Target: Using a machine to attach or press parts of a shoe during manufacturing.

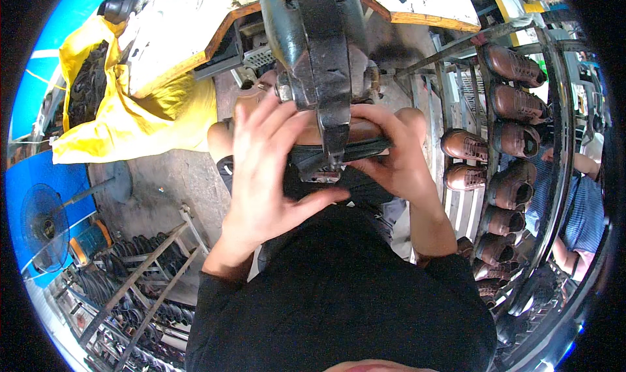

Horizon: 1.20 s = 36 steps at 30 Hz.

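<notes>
A brown leather shoe (365, 132) with a dark sole lies on its side under the black head of a machine (335, 104), whose heavy arm reaches down from the top of the view. My right hand (403, 151) grips the shoe's right end, fingers over the brown upper and thumb against the sole side. At the shoe's left side is my left hand (264, 166), slightly smeared, its fingers apart and its thumb stretched toward the machine's foot. It hides that end of the shoe, and whether its fingers touch it I cannot tell.
Behind the machine stands a white worktable (176, 29) with worn wooden edges. Yellow cloth (156, 121) hangs at the left, near a fan (47, 227). Brown shoes (515, 101) fill a metal rack on the right, with a person (580, 202) beyond it. Another rack (134, 287) holds dark items.
</notes>
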Motion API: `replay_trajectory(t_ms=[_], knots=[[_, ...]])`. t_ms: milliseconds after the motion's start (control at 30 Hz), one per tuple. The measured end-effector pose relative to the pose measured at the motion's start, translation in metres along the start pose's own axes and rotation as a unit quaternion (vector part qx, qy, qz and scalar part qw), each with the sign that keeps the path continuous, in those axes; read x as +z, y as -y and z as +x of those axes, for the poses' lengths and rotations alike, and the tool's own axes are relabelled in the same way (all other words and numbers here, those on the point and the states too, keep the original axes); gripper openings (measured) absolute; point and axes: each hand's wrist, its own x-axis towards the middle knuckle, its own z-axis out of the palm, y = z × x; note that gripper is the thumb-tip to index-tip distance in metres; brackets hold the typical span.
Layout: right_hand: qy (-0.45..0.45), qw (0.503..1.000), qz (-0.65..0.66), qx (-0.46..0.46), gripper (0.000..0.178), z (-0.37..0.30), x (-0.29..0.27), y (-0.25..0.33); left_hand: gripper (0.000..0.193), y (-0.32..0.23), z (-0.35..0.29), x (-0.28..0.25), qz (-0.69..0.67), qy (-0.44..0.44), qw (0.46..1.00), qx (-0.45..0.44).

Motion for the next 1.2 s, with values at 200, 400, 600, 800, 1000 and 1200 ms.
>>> replay_trajectory(t_ms=[200, 400, 600, 800, 1000, 1200], knots=[[-0.005, 0.991, -0.134, 0.024, 0.075, 0.006, 0.005, 0.031, 0.062, 0.007, 0.02, 0.008, -0.037, 0.075, 0.996, -0.015], [0.0, 0.988, -0.147, -0.038, 0.084, 0.003, 0.001, 0.005, 0.055, 0.021, -0.003, 0.032, -0.276, 0.012, 0.956, -0.097], [0.008, 0.999, 0.032, 0.037, 0.117, -0.046, 0.019, -0.142, 0.06, 0.018, -0.013, 0.05, -0.486, -0.016, 0.856, -0.175], [0.029, 0.928, 0.233, 0.288, 0.126, -0.059, -0.012, -0.143, 0.059, 0.024, -0.025, 0.076, -0.582, -0.09, 0.793, -0.157], [-0.063, 0.98, 0.061, 0.178, 0.119, -0.073, -0.083, -0.125, 0.065, 0.022, -0.027, 0.085, -0.633, -0.112, 0.75, -0.156], [-0.116, 0.991, -0.044, 0.058, 0.118, -0.07, -0.144, -0.061, 0.064, 0.015, -0.027, 0.09, -0.683, -0.136, 0.699, -0.161]])
